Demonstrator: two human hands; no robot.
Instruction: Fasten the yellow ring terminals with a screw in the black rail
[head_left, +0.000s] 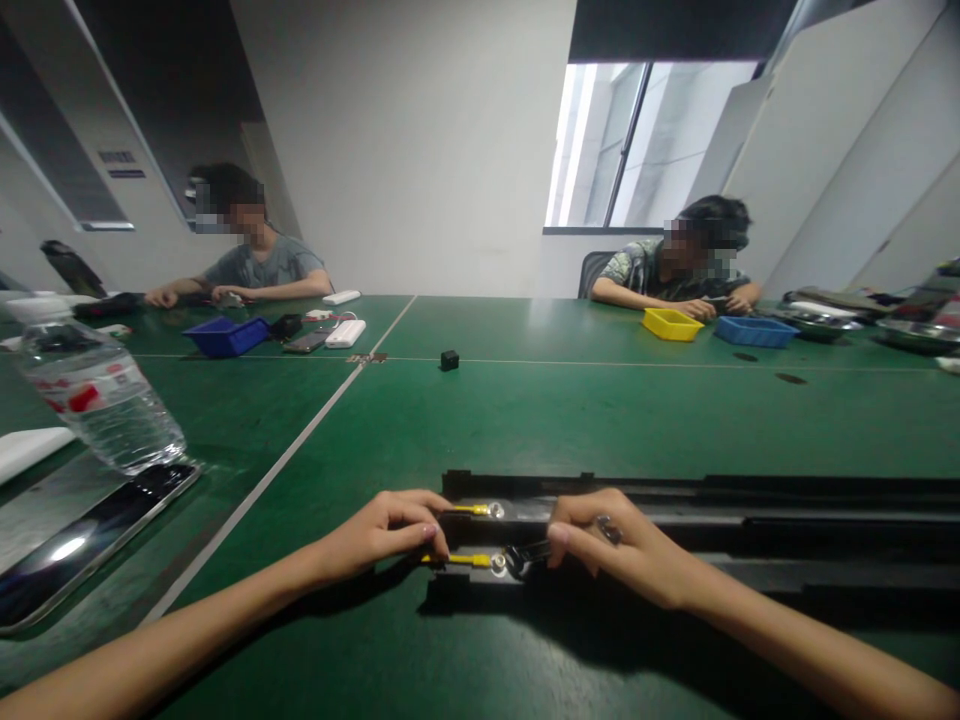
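Note:
A long black channelled rail (720, 490) lies along the table in front of me, with bare metal at its left end. Two yellow cables with ring terminals are fastened there, an upper yellow cable (471, 510) and a lower yellow cable (469, 561). My left hand (394, 530) is closed at the rail's end, its fingers around the lower cable and its index finger near the upper one. A dark wrench (534, 553) is gripped in my right hand (619, 550). The wrench's jaw is beside the nut (498, 563) on the lower terminal; whether it touches is unclear.
To the left, a water bottle (105, 390) stands by a phone (97, 540) on the green table (337, 430). A small black block (449, 360) sits ahead. Across the table, two people work near a dark blue bin (225, 338), a yellow bin (671, 325) and a blue bin (754, 332).

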